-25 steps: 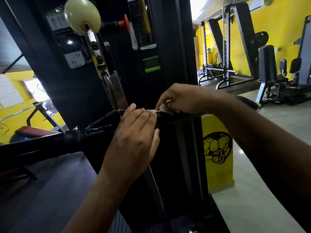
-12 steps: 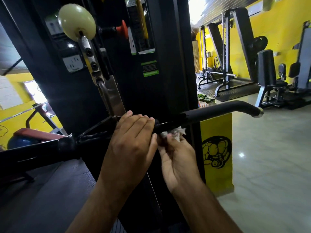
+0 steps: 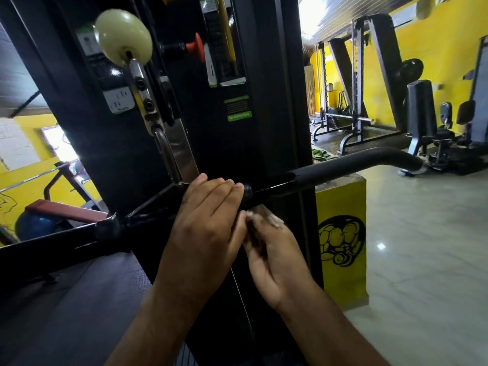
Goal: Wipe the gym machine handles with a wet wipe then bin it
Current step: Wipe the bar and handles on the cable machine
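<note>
A black pulldown bar [image 3: 340,167] with a foam grip runs from lower left to upper right across the cable machine. My left hand [image 3: 206,223] grips the bar near its middle, fingers curled over the top. Just under the bar, my right hand [image 3: 274,249] holds a small crumpled white wet wipe [image 3: 266,213] at its fingertips, close beside my left hand. The right hand is blurred by motion. The wipe sits just below the bare metal part of the bar; contact cannot be made out.
The black weight stack tower [image 3: 237,143] stands right behind the bar, with a cream knob [image 3: 122,37] on a steel link above. A yellow block [image 3: 340,233] with a black logo stands to the right. Racks and seats [image 3: 420,122] line the far yellow wall.
My right hand has left the top of the bar and dropped below it with the wipe, then moved a little lower. The left hand has kept its grip.
</note>
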